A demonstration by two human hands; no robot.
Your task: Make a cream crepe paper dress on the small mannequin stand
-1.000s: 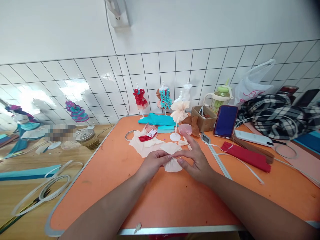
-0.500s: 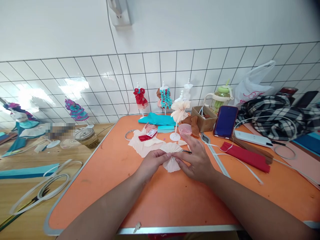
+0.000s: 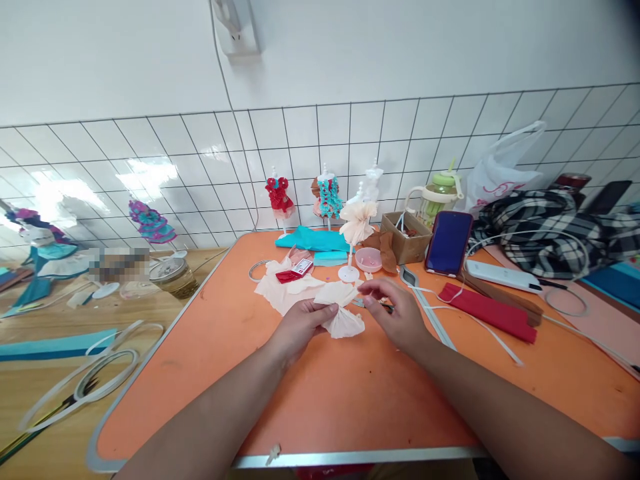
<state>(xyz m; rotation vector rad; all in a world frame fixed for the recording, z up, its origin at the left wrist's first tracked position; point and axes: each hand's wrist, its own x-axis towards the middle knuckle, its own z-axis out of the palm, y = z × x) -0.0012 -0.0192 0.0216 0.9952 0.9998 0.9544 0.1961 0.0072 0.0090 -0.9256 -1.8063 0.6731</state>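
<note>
My left hand [image 3: 304, 327] pinches a cream crepe paper piece [image 3: 346, 323] at its gathered middle. The paper fans out on both sides of the pinch, like a bow. To the right, my right hand [image 3: 397, 313] is apart from the paper, its fingers bent and spread from the thumb with nothing seen between them. A small metal tool with a dark handle [image 3: 388, 308] lies behind my right fingers, partly hidden, its kind unclear. Beyond my left hand, more cream crepe paper [image 3: 280, 293] lies flat on the orange table [image 3: 320, 407], with a red and white packet [image 3: 295, 271] on top.
Small dress forms stand along the tiled wall, one in red [image 3: 279, 197] and one with a cream ruffle [image 3: 358, 220]. Behind my right hand are a pink dish [image 3: 369, 259], a cardboard box [image 3: 407, 243] and a phone [image 3: 449, 242]. Red folded paper [image 3: 490, 313] lies at right.
My right hand has come off the crepe paper and moved slightly right. The round pleated fan is now turned and pinched into a bow shape in my left hand.
</note>
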